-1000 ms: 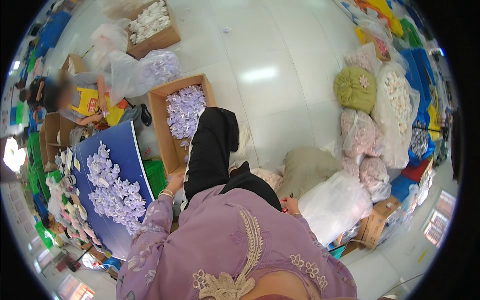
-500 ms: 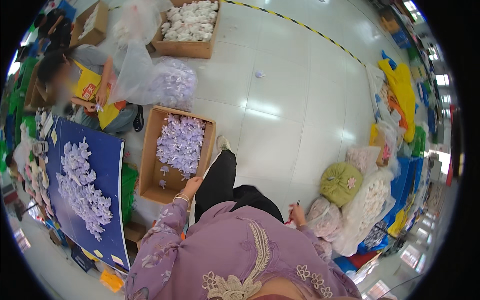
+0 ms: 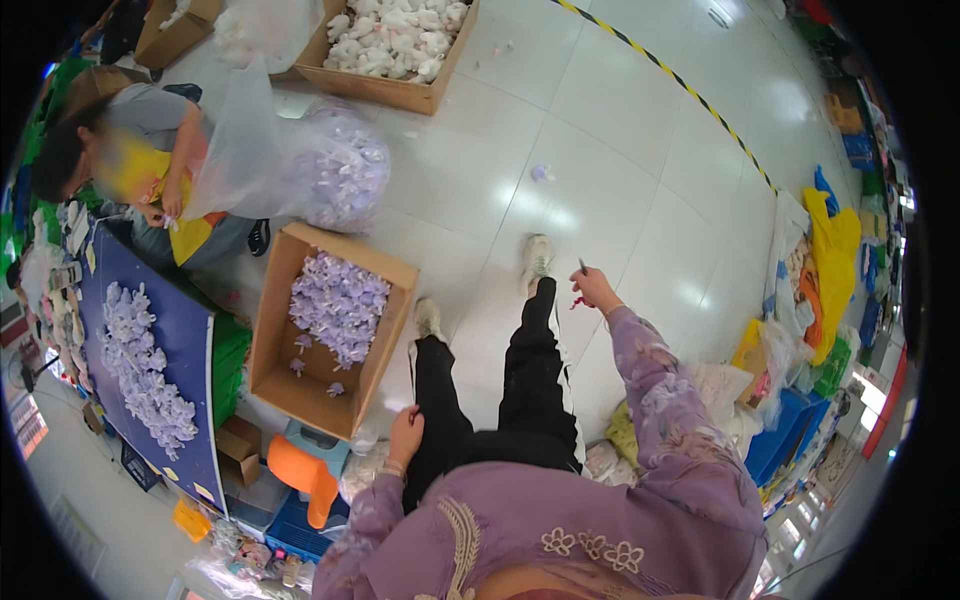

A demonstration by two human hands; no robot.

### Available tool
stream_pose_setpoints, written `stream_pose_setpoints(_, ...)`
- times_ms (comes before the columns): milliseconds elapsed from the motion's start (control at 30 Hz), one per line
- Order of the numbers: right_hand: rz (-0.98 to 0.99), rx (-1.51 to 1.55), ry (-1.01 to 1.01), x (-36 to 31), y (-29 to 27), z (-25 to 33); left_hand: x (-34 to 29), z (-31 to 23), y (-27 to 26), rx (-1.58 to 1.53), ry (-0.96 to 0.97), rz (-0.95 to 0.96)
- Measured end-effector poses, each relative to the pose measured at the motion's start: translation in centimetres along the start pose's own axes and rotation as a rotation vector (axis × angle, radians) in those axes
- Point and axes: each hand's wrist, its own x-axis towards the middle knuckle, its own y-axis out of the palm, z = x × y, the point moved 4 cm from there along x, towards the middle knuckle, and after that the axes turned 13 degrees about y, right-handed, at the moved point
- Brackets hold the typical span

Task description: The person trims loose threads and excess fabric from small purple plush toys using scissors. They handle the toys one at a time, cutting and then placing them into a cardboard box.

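My right hand (image 3: pixel 597 291) is stretched forward over the floor, closed on a small tool with a dark pointed tip (image 3: pixel 583 266). Something red (image 3: pixel 579 302) shows below its fingers; the tool's exact kind is too small to make out. Beside my left thigh hangs my left hand (image 3: pixel 405 435), its fingers curled in and nothing visible in them. Nearest to it is an open cardboard box (image 3: pixel 272 375), just ahead and to the left, with small lilac plush pieces (image 3: pixel 340 305) heaped inside. A single lilac piece (image 3: pixel 542 173) lies on the floor farther ahead.
A blue table (image 3: pixel 193 345) with more lilac pieces stands left. Beyond the box are a clear bag (image 3: pixel 345 170) of lilac pieces and a box (image 3: pixel 420 95) of white plush. A seated person (image 3: pixel 150 150) works at far left. An orange chair (image 3: pixel 305 480) is behind the box; bags line the right.
My right hand has come forward and up from beside my hip, still with the tool. My left hand is now away from the box's edge. Both feet show now, with my right foot in front.
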Motion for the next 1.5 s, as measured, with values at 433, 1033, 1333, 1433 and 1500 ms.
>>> stream_pose_setpoints(433, -0.336, -0.727, -0.302, 37.1, -1.7, 8.4, 0.8, -6.1, 18.7, 0.143, -0.381, -0.178)
stream_pose_setpoints(1033, -0.231, -0.814, -0.413, 52.2, 10.6, 1.6, 1.5, -8.2, 18.4, -0.029, -0.412, -0.329)
stream_pose_setpoints(1333, -0.46, -0.691, -0.278, 46.9, 7.8, -0.3, -1.6, -5.7, 20.1, -0.111, -0.459, -0.356)
stream_pose_setpoints(1433, -0.277, -0.563, -0.113, 46.3, 11.4, 1.0, -2.0, -6.0, 20.5, -0.123, -0.437, -0.397)
stream_pose_setpoints(1500, -0.402, -0.675, -0.269, 49.5, 9.4, -1.8, -2.7, -4.4, 21.0, -0.115, -0.446, -0.309)
